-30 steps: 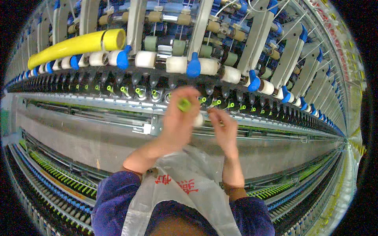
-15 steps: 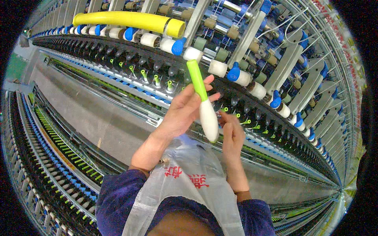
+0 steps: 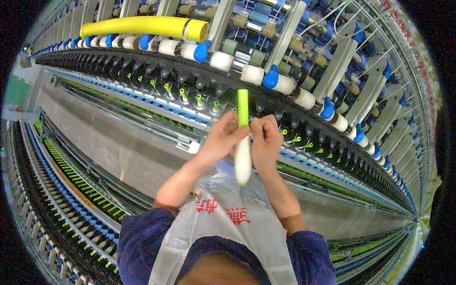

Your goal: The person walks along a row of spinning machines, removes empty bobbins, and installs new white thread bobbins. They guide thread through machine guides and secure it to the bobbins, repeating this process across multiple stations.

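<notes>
My left hand is closed round a yarn bobbin, its thumb across the middle. The bobbin has a bare lime-green tube at its upper end and a fat winding of white yarn below, and it stands nearly upright in the picture. Just to its right, my right hand is drawn into a pinch, fingertips close against the bobbin where tube and yarn meet. Whatever lies between those fingertips is too small to make out. Behind the hands runs a row of spindles with green tubes.
A long spinning frame spans the view, with white rollers and blue clips along it. On its upper left lies a yellow pipe. A second machine stands at the lower left across a grey aisle floor.
The bobbin has swung more upright and come slightly lower. My right hand has risen from beside the yarn winding to the top of it, fingers bunched. The view has shifted slightly.
</notes>
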The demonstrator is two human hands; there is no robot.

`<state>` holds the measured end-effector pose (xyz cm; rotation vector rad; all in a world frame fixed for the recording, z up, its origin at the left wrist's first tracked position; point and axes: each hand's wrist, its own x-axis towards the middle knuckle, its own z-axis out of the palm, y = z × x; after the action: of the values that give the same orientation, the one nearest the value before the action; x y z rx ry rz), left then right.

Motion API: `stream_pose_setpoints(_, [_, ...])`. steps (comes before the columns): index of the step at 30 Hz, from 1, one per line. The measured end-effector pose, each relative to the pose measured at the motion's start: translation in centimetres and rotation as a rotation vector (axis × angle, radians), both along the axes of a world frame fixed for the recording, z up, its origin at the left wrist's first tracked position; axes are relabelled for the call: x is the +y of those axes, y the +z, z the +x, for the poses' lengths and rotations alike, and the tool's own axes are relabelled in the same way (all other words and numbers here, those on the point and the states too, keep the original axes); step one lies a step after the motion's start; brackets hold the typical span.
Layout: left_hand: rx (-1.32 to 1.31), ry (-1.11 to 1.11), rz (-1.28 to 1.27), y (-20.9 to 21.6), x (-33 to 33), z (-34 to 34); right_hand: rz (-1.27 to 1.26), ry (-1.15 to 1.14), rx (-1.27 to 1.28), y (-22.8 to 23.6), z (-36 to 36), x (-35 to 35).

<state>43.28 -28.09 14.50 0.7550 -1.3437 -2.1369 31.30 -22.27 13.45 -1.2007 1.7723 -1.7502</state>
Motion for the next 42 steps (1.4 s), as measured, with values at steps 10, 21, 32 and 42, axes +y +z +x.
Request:
stream_pose_setpoints(10, [-0.294,-0.676,-0.349,-5.2,-0.6,5.3,-0.341,0.119,-1.207,-3.0,-7.8,0.0])
stream_pose_setpoints(21, [-0.577,0.294,-0.018,-16.7,-10.1,20.1,0.405,0.543,0.878,-18.2,-7.2,3.3])
stream_pose_setpoints(32, [-0.684,0.200,-0.752,-19.5,-9.0,16.7,0.702,-0.100,0.966,-25.0,-5.3,0.4])
stream_pose_setpoints(42, [-0.144,0.116,-0.905,-9.2,-2.6,-1.0,0.507,-0.096,0.166,-13.1,-7.3,-3.6])
